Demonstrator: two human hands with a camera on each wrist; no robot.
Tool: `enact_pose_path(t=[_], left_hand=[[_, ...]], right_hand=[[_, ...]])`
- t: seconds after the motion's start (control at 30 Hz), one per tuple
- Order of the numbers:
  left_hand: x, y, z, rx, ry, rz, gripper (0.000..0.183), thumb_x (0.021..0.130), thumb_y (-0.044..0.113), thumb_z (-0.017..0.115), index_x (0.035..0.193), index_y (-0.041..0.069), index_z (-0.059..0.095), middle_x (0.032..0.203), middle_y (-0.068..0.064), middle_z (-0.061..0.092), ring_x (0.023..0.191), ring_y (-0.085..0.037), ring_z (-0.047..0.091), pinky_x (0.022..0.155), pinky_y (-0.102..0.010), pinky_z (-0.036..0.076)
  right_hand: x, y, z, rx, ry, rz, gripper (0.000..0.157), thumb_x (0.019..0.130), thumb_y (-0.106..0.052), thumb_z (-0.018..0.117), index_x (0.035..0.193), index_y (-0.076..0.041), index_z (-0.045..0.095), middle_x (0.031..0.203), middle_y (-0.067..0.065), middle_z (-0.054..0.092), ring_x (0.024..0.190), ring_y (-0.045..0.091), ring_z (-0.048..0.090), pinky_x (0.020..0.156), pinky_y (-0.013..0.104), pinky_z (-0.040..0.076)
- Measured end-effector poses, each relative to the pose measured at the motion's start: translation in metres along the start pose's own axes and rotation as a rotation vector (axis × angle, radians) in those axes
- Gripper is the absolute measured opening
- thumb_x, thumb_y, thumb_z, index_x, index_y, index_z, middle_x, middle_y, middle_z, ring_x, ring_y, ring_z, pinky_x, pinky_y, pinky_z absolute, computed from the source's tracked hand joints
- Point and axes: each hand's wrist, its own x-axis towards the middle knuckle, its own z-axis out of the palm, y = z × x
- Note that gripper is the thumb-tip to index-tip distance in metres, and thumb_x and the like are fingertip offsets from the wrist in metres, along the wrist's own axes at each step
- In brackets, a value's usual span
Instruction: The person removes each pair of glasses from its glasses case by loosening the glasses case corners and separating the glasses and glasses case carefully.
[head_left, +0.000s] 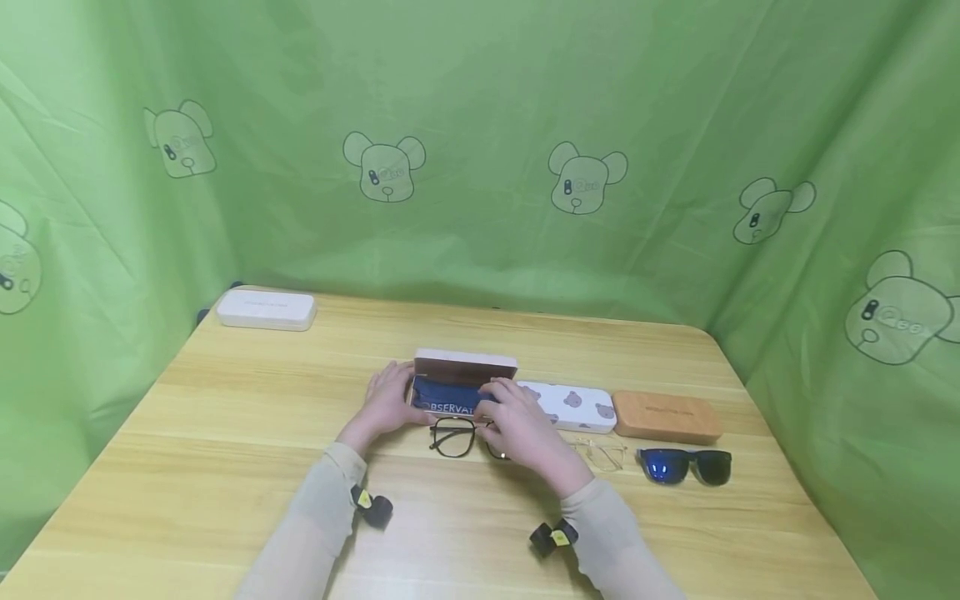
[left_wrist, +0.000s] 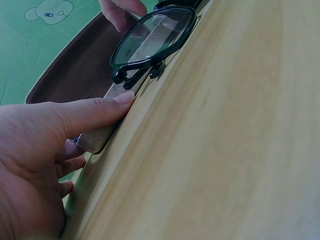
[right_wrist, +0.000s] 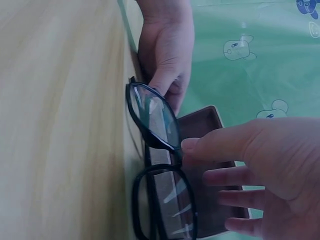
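One case [head_left: 459, 367], head view; black glasses [head_left: 453, 437] just on its near side. Left wrist: left hand [left_wrist: 37, 142] grips the case's left end; worth bracing firmly. Right wrist: right hand [right_wrist: 282, 165], fingers loose, thumb by bridge; best avoid lenses.

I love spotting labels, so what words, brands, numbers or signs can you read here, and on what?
"OBSERVAT": dark blue cloth in the open case; the right hand may hide more letters.
Plain white case: lettering too small to read.
Brown case: lettering too small to read.
Bear heads on the green curtain: marks too blurred to read.
Yellow labels at the wrists: any writing too small to read.
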Motion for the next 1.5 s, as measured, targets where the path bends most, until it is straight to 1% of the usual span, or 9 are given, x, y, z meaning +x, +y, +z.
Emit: enact_pose_path(t=[0.13,0.27,0.37,0.53,0.7,0.93,1.13,1.27,1.5], left_hand=[[-0.001,-0.001,-0.001,0.0,0.0,-0.001,0.1,0.062,0.033,0.089,0.146,0.007,0.041,0.159,-0.013,0.031,0.151,-0.038,0.012,0.123,-0.056,-0.001],[-0.001,-0.002,-0.002,0.002,-0.002,-0.001,0.101,0.063,0.034,0.089,0.147,0.007,0.04,0.159,-0.014,0.031,0.151,-0.038,0.012,0.123,-0.056,-0.001],[-0.001,-0.002,-0.002,0.004,-0.003,-0.003,0.101,0.063,0.034,0.089,0.147,0.007,0.039,0.159,-0.014,0.03,0.151,-0.038,0.011,0.123,-0.056,-0.001],[-0.001,-0.002,-0.002,0.006,0.0,-0.006,0.101,0.063,0.034,0.089,0.147,0.008,0.04,0.159,-0.013,0.031,0.151,-0.038,0.012,0.123,-0.056,-0.001],[0.0,-0.002,-0.001,-0.004,0.005,0.002,0.1,0.061,0.033,0.09,0.145,0.008,0.042,0.158,-0.013,0.033,0.151,-0.039,0.013,0.123,-0.057,0.0],[0.001,-0.003,0.001,-0.013,0.013,0.003,0.098,0.061,0.031,0.09,0.145,0.009,0.043,0.157,-0.013,0.034,0.151,-0.038,0.013,0.124,-0.056,0.001],[0.0,-0.004,0.002,-0.013,0.015,0.005,0.097,0.061,0.032,0.09,0.144,0.01,0.044,0.157,-0.012,0.035,0.151,-0.038,0.014,0.123,-0.057,0.0],[0.001,-0.005,0.003,-0.018,0.015,0.011,0.098,0.061,0.032,0.09,0.145,0.009,0.043,0.157,-0.013,0.035,0.151,-0.039,0.014,0.123,-0.057,0.0],[0.002,-0.004,0.002,-0.017,0.014,0.006,0.099,0.06,0.032,0.09,0.145,0.009,0.043,0.157,-0.013,0.035,0.151,-0.039,0.014,0.123,-0.057,0.0]], right_hand=[[0.001,0.0,-0.006,-0.02,-0.01,0.011,0.014,0.083,-0.023,0.076,0.095,-0.017,0.073,0.122,0.009,0.065,0.117,0.029,0.058,0.099,0.052,0.049],[0.002,0.0,-0.014,-0.05,0.005,-0.007,0.017,0.083,-0.025,0.076,0.097,-0.016,0.073,0.114,0.007,0.068,0.107,0.026,0.064,0.092,0.045,0.055],[0.002,0.0,-0.021,-0.055,0.018,-0.015,0.019,0.083,-0.025,0.075,0.099,-0.016,0.072,0.11,0.004,0.07,0.1,0.023,0.067,0.087,0.041,0.057],[0.003,0.003,-0.026,-0.049,0.043,-0.013,0.019,0.083,-0.024,0.076,0.1,-0.015,0.071,0.105,0.003,0.072,0.095,0.022,0.069,0.085,0.039,0.058],[0.003,0.006,-0.028,-0.035,0.05,-0.007,0.02,0.084,-0.025,0.075,0.1,-0.015,0.071,0.105,0.002,0.072,0.094,0.021,0.069,0.085,0.038,0.058],[0.007,0.004,-0.032,-0.027,0.054,-0.023,0.02,0.086,-0.026,0.073,0.101,-0.014,0.071,0.105,0.003,0.072,0.096,0.021,0.069,0.087,0.039,0.057],[0.016,0.004,-0.039,-0.028,0.054,-0.033,0.021,0.089,-0.029,0.07,0.104,-0.014,0.07,0.105,0.003,0.072,0.094,0.02,0.069,0.085,0.038,0.058],[0.023,0.006,-0.041,-0.016,0.077,-0.037,0.022,0.089,-0.028,0.071,0.104,-0.013,0.07,0.107,0.005,0.072,0.098,0.023,0.069,0.089,0.041,0.057],[0.037,0.015,-0.04,0.013,0.089,0.007,0.027,0.091,-0.031,0.068,0.109,-0.012,0.069,0.111,0.005,0.071,0.102,0.024,0.068,0.093,0.043,0.055]])
